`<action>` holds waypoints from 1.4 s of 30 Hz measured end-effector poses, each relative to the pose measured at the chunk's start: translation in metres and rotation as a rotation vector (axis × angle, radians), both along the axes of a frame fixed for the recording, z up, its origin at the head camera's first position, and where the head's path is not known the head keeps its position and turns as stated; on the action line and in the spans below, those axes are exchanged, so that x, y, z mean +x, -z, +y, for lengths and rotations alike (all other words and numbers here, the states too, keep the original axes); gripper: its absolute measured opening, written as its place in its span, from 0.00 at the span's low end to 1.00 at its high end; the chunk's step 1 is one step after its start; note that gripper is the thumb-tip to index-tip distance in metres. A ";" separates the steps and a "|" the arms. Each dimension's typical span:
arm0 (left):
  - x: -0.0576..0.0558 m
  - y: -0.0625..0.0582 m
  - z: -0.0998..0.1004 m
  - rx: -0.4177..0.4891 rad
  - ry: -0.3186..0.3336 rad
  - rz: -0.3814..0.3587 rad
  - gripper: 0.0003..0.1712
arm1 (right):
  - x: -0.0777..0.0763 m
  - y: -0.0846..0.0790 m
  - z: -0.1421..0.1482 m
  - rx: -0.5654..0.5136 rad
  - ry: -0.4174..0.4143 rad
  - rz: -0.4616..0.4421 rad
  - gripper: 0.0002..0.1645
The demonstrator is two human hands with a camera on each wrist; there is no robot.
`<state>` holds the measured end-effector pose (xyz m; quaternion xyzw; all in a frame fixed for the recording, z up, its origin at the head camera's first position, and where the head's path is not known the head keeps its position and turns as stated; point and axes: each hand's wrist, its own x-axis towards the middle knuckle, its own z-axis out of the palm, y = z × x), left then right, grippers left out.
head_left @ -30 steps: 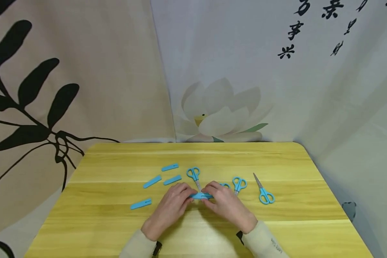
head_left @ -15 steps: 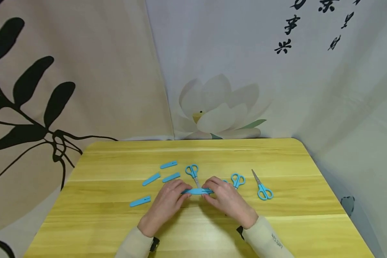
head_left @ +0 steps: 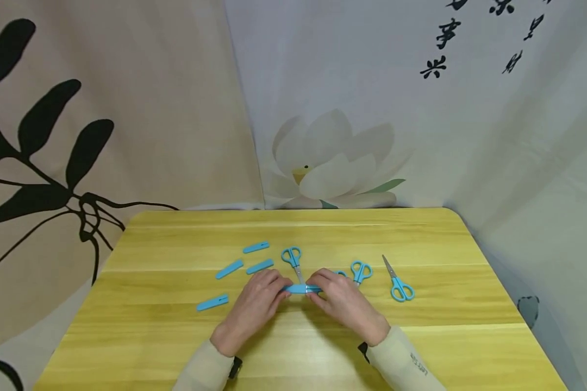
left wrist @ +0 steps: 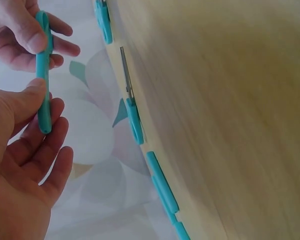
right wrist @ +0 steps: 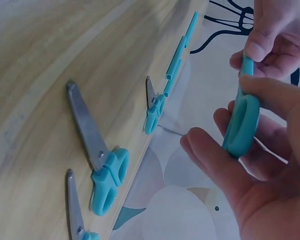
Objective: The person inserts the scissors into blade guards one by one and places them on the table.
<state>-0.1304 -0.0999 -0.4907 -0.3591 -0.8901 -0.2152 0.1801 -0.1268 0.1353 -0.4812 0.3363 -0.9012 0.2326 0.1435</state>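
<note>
In front of me, both hands hold one pair of blue scissors point(right wrist: 242, 125) with its blade inside a blue cover point(left wrist: 43, 107). My left hand point(head_left: 251, 304) pinches the cover's end between thumb and fingers. My right hand point(head_left: 347, 304) grips the scissors' handle loops, best seen in the right wrist view. Handle and cover meet in line between the two hands, and no blade shows there. Just beyond the hands lies an uncovered pair of scissors point(head_left: 291, 256), its blade pointing toward me.
Several loose blue covers point(head_left: 230, 269) lie on the wooden table point(head_left: 166, 347) to the left. On the right are more uncovered scissors point(head_left: 401, 288), one pair mostly hidden behind my right hand. A printed curtain point(head_left: 347, 70) hangs behind the table.
My left hand has shifted slightly left, so more of the blue cover shows between the hands. The right hand keeps its grip on the scissors. The head view has tilted a little.
</note>
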 end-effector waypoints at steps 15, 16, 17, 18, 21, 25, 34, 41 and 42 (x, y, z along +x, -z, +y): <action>-0.003 -0.007 -0.001 0.065 -0.048 -0.174 0.18 | -0.013 -0.002 0.009 0.024 0.014 -0.062 0.13; -0.003 -0.008 -0.002 0.069 -0.063 -0.192 0.20 | -0.015 -0.003 0.012 0.033 0.026 -0.061 0.13; -0.002 -0.010 -0.005 0.075 -0.079 -0.207 0.22 | -0.018 -0.004 0.015 0.035 0.040 -0.063 0.13; -0.002 -0.012 -0.007 0.080 -0.093 -0.220 0.24 | -0.021 -0.004 0.018 0.035 0.052 -0.064 0.13; -0.001 -0.015 -0.019 0.092 -0.130 -0.221 0.25 | -0.031 -0.007 0.029 0.018 0.075 -0.078 0.13; 0.000 -0.017 -0.039 0.084 -0.171 -0.185 0.27 | -0.046 -0.009 0.041 -0.001 0.106 -0.144 0.13; 0.006 -0.014 -0.075 0.103 -0.256 -0.158 0.29 | -0.081 -0.002 0.056 0.011 0.148 -0.279 0.14; 0.011 -0.009 -0.098 0.161 -0.277 -0.142 0.30 | -0.106 0.005 0.058 0.057 0.170 -0.284 0.12; 0.012 -0.008 -0.100 0.165 -0.279 -0.143 0.30 | -0.109 0.006 0.059 0.058 0.178 -0.297 0.12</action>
